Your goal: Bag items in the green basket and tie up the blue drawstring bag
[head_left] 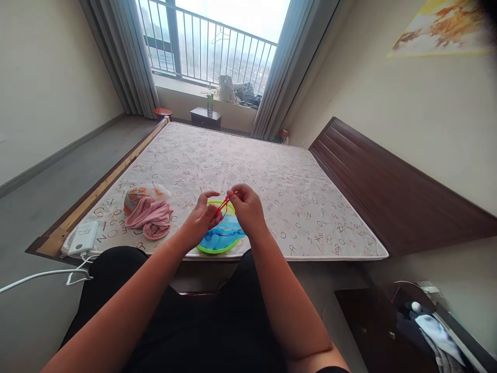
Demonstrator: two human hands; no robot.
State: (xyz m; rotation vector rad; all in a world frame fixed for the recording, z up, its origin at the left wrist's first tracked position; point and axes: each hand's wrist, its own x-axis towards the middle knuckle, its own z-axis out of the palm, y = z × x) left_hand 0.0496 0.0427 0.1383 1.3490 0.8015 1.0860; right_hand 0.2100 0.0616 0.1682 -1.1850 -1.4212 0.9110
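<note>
1. A bare mattress (240, 171), printed all over with small letters, sits on a wooden bed frame (97, 191) and fills the middle of the room.
2. Near its front edge lies a round green plate (217, 247) with blue items on it.
3. To the left of the plate, a crumpled pink cloth (150, 217) lies just beside a clear plastic bag (140, 196) with orange print.
4. At the front left corner rests a white box-shaped device (83, 237), its white cable (39, 277) trailing off the edge.
</note>
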